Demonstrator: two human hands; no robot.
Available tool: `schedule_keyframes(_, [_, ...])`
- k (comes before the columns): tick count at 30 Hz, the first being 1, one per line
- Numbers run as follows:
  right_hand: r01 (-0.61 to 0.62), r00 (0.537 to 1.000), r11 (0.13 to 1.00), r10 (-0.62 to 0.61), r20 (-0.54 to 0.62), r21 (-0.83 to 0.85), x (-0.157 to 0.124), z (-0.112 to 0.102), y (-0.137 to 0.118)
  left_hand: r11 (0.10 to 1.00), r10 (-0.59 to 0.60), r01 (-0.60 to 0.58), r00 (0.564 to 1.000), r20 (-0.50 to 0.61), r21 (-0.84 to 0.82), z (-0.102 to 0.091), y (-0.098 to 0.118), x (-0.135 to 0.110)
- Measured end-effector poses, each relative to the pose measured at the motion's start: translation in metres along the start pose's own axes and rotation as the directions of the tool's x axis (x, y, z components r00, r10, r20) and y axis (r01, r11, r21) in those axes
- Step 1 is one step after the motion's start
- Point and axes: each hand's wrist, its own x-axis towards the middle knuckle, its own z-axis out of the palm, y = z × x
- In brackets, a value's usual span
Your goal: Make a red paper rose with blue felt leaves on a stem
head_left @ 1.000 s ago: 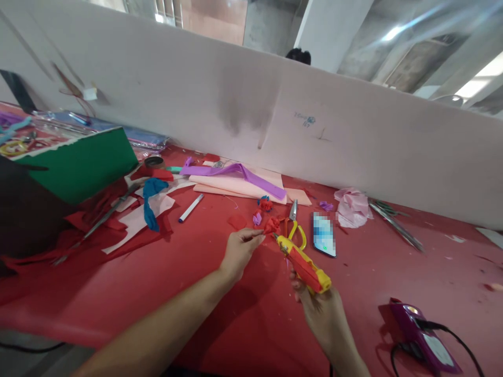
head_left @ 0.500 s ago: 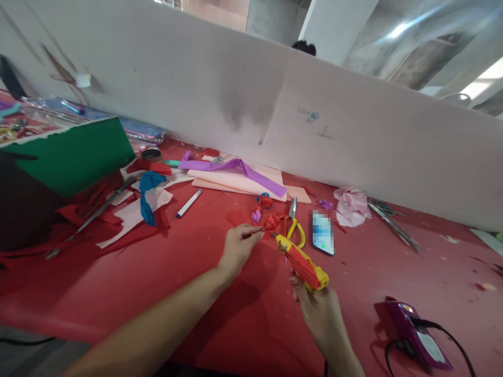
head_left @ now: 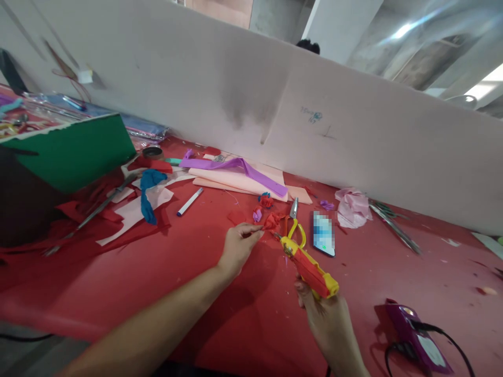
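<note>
My left hand (head_left: 238, 245) pinches the stem of a small red paper flower (head_left: 271, 221) above the red table (head_left: 165, 272). In my right hand (head_left: 325, 317) I grip a red and yellow glue gun (head_left: 310, 266); its nozzle points up-left and sits just below the flower. Yellow-handled scissors (head_left: 294, 224) lie right behind the flower. Two more small paper flowers, one purple (head_left: 257, 214) and one red and blue (head_left: 265, 200), rest on the table beyond my left hand.
A phone (head_left: 324, 233) lies right of the scissors. A purple device with a black cable (head_left: 417, 335) sits at the lower right. Pink and purple paper (head_left: 239, 175), a white marker (head_left: 190, 201), green card (head_left: 74, 152) and crumpled pink paper (head_left: 351, 207) lie before a white partition (head_left: 251, 99).
The glue gun's nozzle has dropped slightly and my right hand has shifted a little right and down. My left hand still holds the red flower in much the same place.
</note>
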Motion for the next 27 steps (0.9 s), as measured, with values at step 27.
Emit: schedule_keyframes(27, [0.082, 0.995, 0.997, -0.081, 0.055, -0.007, 0.013, 0.013, -0.016, 0.964, 0.188, -0.198, 0.979, 0.074, 0.175, -0.001, 0.004, -0.001])
